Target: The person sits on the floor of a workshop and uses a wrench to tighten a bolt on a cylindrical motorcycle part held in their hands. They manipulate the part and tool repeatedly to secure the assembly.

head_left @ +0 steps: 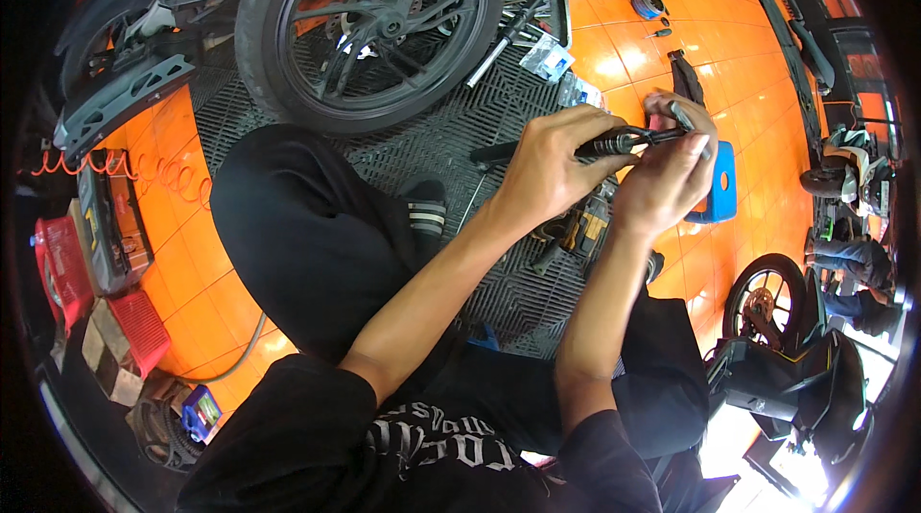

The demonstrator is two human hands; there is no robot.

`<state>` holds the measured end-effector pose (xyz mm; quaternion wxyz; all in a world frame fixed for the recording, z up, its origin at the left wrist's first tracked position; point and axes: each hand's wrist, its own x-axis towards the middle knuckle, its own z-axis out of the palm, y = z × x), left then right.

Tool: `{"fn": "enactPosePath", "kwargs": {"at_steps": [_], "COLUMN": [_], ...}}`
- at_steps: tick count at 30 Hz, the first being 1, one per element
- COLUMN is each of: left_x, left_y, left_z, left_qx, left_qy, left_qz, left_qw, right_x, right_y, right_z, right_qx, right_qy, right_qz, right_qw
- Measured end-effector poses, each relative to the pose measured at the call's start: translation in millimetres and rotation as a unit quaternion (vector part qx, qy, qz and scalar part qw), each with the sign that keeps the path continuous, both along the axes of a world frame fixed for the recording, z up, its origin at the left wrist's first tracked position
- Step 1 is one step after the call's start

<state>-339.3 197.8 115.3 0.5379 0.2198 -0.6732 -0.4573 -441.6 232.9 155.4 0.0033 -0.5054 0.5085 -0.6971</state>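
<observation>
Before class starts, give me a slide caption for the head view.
Left hand and right hand hold a dark object, with a spoked wheel and ribbed mat behind.

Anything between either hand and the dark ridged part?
Nothing visible: the left hand has fingers on the dark ridged part, and its narrow end meets the right hand. The yellow-and-black power tool sits below, not between them.

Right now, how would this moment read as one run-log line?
left grip: on dark slender part | right grip: on same part | around: wheel, yellow-black tool, black mat
</observation>
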Motion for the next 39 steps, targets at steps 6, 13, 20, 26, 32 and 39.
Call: {"fn": "enactPosePath", "kwargs": {"at_steps": [6, 13, 20, 26, 32, 39], "left_x": [6, 21, 21, 13, 7, 8], "left_y": [-12, -23, -24, -24, -24, -27], "left_z": [4, 2, 0, -10, -12, -8], "left_qx": [0.006, 0.015, 0.032, 0.048, 0.038, 0.035], "left_qy": [0.001, -0.039, -0.022, 0.026, 0.081, 0.096], "left_qz": [-0.056, -0.019, -0.058, -0.078, -0.062, -0.081], "left_qw": [0.998, 0.999, 0.998, 0.995, 0.994, 0.991], "right_x": [-44, -15, -4, -3, -9, -13], "right_y": [-2, 21, 10, 9, -3, 0], "right_z": [23, -24, -22, -6, -6, -21], "right_qx": [0.119, 0.275, 0.468, 0.474, 0.510, 0.482], "right_qy": [-0.257, 0.036, -0.220, -0.442, -0.439, -0.394], "right_qz": [0.438, 0.025, 0.045, 0.200, 0.276, 0.324], "right_qw": [0.853, 0.960, 0.855, 0.735, 0.687, 0.713]}}
